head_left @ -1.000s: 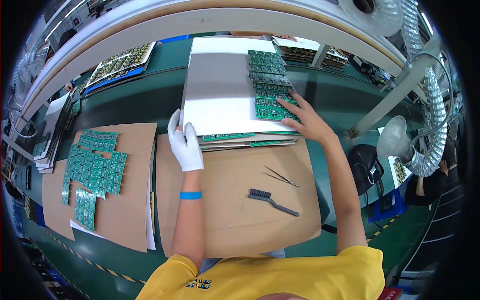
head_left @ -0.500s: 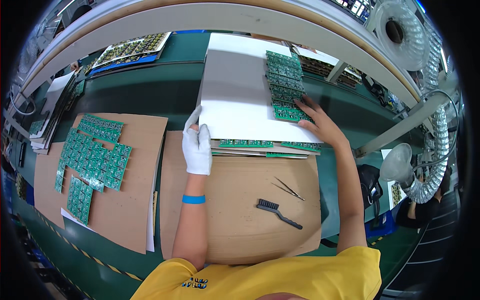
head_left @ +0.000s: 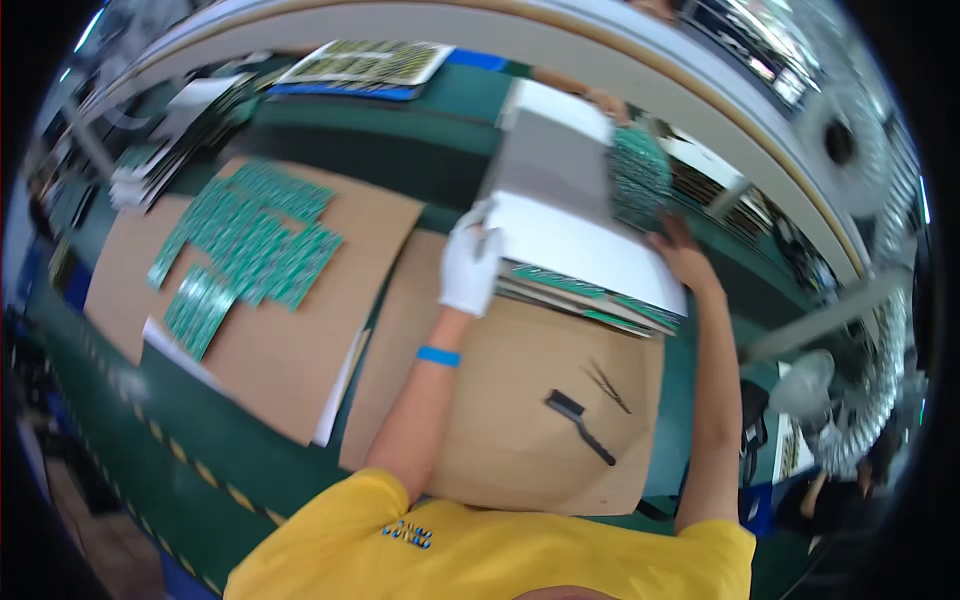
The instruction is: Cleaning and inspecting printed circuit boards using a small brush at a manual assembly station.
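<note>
A large white sheet [head_left: 600, 232] lies on a stack of card layers with green circuit boards [head_left: 560, 280] showing between them. My left hand [head_left: 470, 262], in a white glove, grips the sheet's near left edge. A row of green circuit boards [head_left: 640, 175] lies along the sheet's right side, smeared by motion. Bare and blurred, my right hand [head_left: 688, 262] is at the sheet's right edge beside the near end of that row, its fingers stretched out. Another person's hand [head_left: 605, 105] is at the far end of the stack.
A black brush [head_left: 580, 425] and tweezers [head_left: 608, 388] lie on brown cardboard [head_left: 500, 440] nearest me. At left, more circuit boards [head_left: 255, 235] rest on cardboard. A frame bar [head_left: 400, 30] crosses overhead; a clear duct hose [head_left: 885, 340] hangs at right.
The whole view has turned and shifted, blurring the picture. My right hand has slid off the circuit boards toward the sheet's edge. Another person's hand now shows at the stack's far end.
</note>
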`<state>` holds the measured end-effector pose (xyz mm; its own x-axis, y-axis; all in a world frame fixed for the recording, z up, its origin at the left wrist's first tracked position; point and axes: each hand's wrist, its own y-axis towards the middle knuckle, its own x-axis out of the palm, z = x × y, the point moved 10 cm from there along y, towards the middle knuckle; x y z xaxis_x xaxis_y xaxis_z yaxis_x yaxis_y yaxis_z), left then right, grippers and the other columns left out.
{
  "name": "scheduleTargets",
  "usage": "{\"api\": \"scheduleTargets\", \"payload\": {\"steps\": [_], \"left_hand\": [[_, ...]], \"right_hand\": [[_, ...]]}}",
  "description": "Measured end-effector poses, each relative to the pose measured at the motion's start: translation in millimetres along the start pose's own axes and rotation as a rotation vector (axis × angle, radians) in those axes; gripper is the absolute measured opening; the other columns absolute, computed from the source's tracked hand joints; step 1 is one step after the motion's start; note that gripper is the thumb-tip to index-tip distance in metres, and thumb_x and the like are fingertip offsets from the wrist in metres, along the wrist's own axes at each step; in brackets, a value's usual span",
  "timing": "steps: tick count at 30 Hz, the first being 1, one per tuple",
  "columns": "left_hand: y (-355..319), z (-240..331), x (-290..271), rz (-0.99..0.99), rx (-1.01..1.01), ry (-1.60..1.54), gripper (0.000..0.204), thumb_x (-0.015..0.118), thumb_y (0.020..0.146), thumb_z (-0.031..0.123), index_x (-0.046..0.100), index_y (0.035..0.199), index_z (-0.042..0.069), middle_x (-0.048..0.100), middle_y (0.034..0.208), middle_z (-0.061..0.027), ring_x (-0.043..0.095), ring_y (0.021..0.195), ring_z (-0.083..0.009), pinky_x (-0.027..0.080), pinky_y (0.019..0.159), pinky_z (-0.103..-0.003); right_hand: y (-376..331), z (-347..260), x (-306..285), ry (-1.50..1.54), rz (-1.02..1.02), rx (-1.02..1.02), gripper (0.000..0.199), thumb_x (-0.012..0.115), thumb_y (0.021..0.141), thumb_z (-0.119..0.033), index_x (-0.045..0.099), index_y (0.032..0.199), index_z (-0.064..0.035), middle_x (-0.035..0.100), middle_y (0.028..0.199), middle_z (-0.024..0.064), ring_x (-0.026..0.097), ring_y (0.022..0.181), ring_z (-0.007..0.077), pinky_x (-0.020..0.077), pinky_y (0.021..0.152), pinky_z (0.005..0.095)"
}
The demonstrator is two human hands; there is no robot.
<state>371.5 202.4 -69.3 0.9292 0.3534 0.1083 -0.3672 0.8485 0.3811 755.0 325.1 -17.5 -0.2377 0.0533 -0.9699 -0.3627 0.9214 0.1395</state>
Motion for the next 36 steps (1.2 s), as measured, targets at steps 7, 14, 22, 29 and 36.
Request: {"api": "scheduleTargets", "payload": {"steps": [7, 14, 22, 29, 36], "left_hand": [[8, 28, -7, 0.023, 0.024, 0.265, 0.025, 0.068, 0.092, 0.024, 0.072, 0.097, 0.000, 0.066, 0.134, -0.0201, 0.066, 0.115, -0.0341, 0.051, 0.099, -0.040], [-46, 106, -100, 0.191, 0.187, 1.168, 0.041, 0.079, 0.083, 0.037, 0.074, 0.095, -0.001, 0.058, 0.140, -0.0263, 0.053, 0.133, -0.0404, 0.040, 0.115, -0.049], [-78, 71, -216, 0.094, 0.138, 1.611, 0.054, 0.083, 0.077, 0.026, 0.067, 0.123, 0.003, 0.051, 0.148, -0.0234, 0.044, 0.140, -0.0426, 0.036, 0.117, -0.053], [-92, 86, -211, 0.014, 0.071, 1.264, 0.051, 0.087, 0.071, 0.021, 0.068, 0.117, 0.009, 0.054, 0.142, -0.0232, 0.050, 0.132, -0.0431, 0.044, 0.108, -0.052], [-83, 110, -191, 0.037, 0.061, 1.364, 0.058, 0.090, 0.065, 0.018, 0.068, 0.118, 0.009, 0.061, 0.129, -0.0207, 0.057, 0.121, -0.0422, 0.048, 0.104, -0.049]], "right_hand": [[-94, -80, -8, 0.040, 0.031, 0.023, 0.065, 0.051, 0.107, -0.044, 0.042, 0.156, -0.0015, 0.039, 0.161, 0.0254, 0.034, 0.151, 0.0417, 0.0275, 0.123, 0.0455], [-151, -89, 1, -0.160, 0.111, 0.033, 0.055, 0.055, 0.107, -0.034, 0.047, 0.153, -0.0044, 0.045, 0.158, 0.0221, 0.038, 0.148, 0.0426, 0.0309, 0.120, 0.0476], [-244, -155, 0, 0.116, 0.410, 0.050, 0.032, 0.071, 0.095, -0.015, 0.067, 0.122, 0.0021, 0.062, 0.133, 0.0229, 0.057, 0.125, 0.0423, 0.0457, 0.106, 0.0457], [-309, -187, 35, 0.239, 0.424, 0.274, 0.014, 0.069, 0.094, -0.009, 0.065, 0.100, 0.0035, 0.062, 0.102, 0.0215, 0.059, 0.095, 0.0417, 0.0481, 0.087, 0.0488], [-328, -180, 49, 0.218, 0.459, 0.241, 0.015, 0.065, 0.095, -0.004, 0.062, 0.108, 0.0018, 0.063, 0.099, 0.0174, 0.060, 0.090, 0.0365, 0.0492, 0.080, 0.0437]]}}
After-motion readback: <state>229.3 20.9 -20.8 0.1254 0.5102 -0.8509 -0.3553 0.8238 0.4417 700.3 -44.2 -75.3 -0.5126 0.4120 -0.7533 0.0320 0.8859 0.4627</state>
